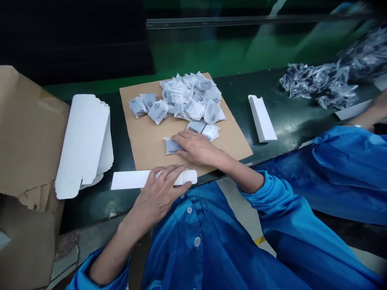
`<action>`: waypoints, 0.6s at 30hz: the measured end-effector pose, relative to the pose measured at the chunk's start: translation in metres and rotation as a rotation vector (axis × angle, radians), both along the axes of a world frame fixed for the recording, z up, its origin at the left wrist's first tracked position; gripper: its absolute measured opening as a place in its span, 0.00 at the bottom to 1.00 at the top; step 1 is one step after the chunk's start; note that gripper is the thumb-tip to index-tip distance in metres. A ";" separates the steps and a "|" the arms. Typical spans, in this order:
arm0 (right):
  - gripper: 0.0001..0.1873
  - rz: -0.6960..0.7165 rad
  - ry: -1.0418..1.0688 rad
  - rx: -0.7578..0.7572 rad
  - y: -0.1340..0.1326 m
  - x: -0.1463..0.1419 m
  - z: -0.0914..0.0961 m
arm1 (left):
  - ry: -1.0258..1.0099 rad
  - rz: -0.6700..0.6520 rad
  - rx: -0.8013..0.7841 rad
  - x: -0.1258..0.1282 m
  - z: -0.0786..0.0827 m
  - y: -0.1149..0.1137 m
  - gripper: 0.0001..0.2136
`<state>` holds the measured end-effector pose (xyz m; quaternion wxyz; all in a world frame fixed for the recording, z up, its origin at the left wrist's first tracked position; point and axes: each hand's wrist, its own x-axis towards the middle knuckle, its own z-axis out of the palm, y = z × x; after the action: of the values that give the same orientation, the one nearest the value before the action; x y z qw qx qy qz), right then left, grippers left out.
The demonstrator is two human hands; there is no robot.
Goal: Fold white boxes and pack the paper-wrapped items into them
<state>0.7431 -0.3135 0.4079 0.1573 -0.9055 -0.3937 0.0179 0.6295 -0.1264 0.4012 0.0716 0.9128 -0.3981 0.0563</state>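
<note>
My left hand [161, 187] is wrapped over a long narrow white box [130, 180] that lies across the table's front edge. At the box's right end a short flap [191, 176] sticks out. My right hand [198, 149] is closed over a small grey item in a frosted plastic bag [171, 146], fingertips on its right part. That bagged item rests on a flat cardboard sheet [145, 151]. Beyond it on the same sheet sits a pile of similar bagged items [190, 96], some printed with a recycling mark.
A stack of flat white box blanks [81, 141] lies at left, beside a large brown carton [27, 137]. Another white box [262, 119] stands right of the sheet. Clear plastic-wrapped dark items [320, 82] lie far right, near a co-worker's arm [370, 110].
</note>
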 end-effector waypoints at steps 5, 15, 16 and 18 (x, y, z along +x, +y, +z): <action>0.20 -0.233 -0.115 0.259 -0.045 -0.042 0.002 | -0.140 0.032 -0.126 0.004 -0.002 0.008 0.18; 0.19 -0.010 -0.055 0.168 -0.034 -0.090 0.004 | -0.255 0.030 -0.262 0.007 -0.008 0.003 0.13; 0.18 -0.035 -0.071 0.212 -0.029 -0.087 0.001 | -0.274 0.039 -0.266 0.008 -0.010 0.003 0.12; 0.16 -0.089 -0.079 0.306 -0.022 -0.083 -0.002 | -0.303 0.054 -0.277 0.009 -0.012 0.004 0.12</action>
<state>0.6602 -0.3356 0.4059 0.2786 -0.8874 -0.3574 -0.0849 0.6383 -0.1220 0.3890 0.1342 0.8856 -0.3683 0.2491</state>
